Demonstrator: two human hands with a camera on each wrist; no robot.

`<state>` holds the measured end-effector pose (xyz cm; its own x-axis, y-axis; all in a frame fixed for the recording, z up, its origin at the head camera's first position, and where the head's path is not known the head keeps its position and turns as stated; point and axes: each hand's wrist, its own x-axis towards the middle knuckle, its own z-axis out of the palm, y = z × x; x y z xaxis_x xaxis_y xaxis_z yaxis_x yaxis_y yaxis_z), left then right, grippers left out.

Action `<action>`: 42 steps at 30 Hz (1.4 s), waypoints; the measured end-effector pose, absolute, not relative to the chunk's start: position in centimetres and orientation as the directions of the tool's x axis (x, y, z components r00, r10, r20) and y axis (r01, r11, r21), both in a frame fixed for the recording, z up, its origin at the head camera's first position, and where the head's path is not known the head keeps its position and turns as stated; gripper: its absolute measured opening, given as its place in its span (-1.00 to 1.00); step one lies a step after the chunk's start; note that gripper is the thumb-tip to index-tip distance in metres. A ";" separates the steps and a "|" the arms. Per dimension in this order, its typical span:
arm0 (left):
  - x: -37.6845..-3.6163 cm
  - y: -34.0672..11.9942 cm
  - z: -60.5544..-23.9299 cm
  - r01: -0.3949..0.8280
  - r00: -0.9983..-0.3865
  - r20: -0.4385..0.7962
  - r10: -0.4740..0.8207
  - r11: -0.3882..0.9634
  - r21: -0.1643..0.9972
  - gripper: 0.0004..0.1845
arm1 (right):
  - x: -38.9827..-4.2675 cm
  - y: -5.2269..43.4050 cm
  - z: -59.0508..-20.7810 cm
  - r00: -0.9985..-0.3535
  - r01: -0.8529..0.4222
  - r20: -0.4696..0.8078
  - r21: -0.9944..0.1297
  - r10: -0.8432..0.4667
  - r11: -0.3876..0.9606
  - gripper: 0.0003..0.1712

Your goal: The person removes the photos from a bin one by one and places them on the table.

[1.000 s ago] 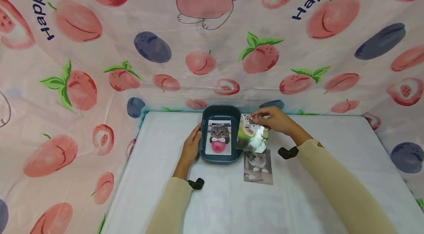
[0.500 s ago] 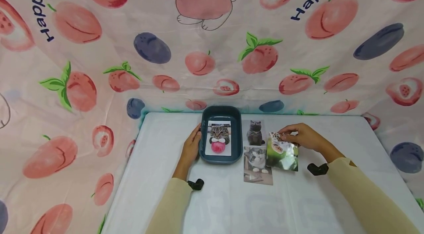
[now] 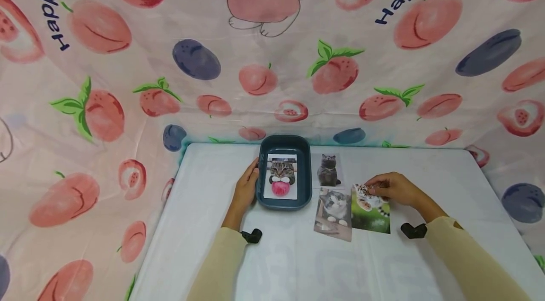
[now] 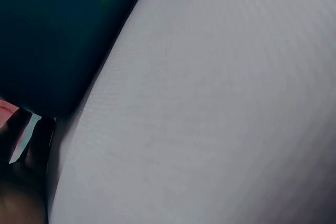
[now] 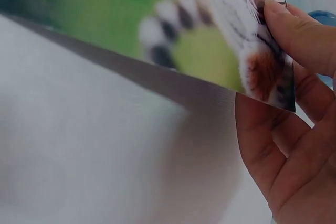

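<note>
My right hand (image 3: 398, 188) pinches a glossy photo of a tiger cub (image 3: 370, 216) at its top edge, thumb on the picture side. In the right wrist view the tiger photo (image 5: 189, 40) is tilted, with a shadow on the cloth under its edge. Left of it lies a photo of a grey-and-white cat (image 3: 332, 213), close against its side. My left hand (image 3: 245, 187) rests along the left wall of a dark teal tray (image 3: 306, 168), its fingers fairly straight. The left wrist view catches only dark fingers (image 4: 39, 142) at the tray's corner.
Inside the tray lies a white-bordered photo of a tabby cat with a pink ball (image 3: 281, 178). A photo of a dark grey cat (image 3: 328, 170) lies right of the tray. White cloth covers the table (image 3: 298, 263); a fruit-print curtain (image 3: 272, 50) hangs behind.
My right hand has carried the tiger photo right and toward me, away from over the dark grey cat photo. The grey-and-white cat photo has shifted slightly. My left hand stays at the tray.
</note>
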<state>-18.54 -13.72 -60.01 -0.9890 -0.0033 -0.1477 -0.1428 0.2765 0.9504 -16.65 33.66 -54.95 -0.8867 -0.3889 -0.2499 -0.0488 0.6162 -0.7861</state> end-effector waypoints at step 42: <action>-18.5 -13.7 -59.8 -0.149 -0.988 -0.153 -0.010 0.283 0.948 -0.54 | -16.8 35.0 -55.6 -0.895 -0.036 -0.276 -0.738 -0.350 0.673 -0.68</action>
